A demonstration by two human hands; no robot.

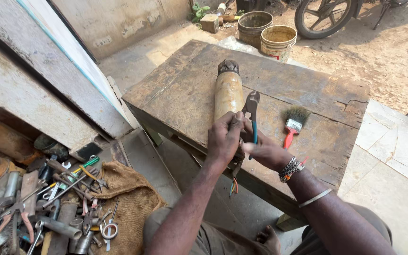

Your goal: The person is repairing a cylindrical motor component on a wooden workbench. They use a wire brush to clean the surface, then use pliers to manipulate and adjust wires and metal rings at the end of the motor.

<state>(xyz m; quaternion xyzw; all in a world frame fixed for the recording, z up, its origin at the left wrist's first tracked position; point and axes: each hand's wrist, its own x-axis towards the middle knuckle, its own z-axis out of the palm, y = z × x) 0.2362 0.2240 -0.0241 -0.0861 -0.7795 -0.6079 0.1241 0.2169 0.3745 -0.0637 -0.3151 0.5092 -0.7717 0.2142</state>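
A long rusty metal cylinder (228, 92) lies on a worn wooden workbench (180, 89), its dark capped end pointing away from me. My left hand (224, 138) grips the near end of the cylinder, where coloured wires (233, 185) hang down over the bench edge. My right hand (264, 150) holds pliers (251, 107) with teal handles, jaws pointing up beside the cylinder. Bracelets circle my right wrist.
A paintbrush (293, 122) with a red handle lies on the bench to the right. On the ground at left, a heap of spanners, pliers and pipes (57, 198) rests by a burlap sack (131, 198). Two buckets (266, 34) and a motorcycle wheel (324, 16) stand beyond.
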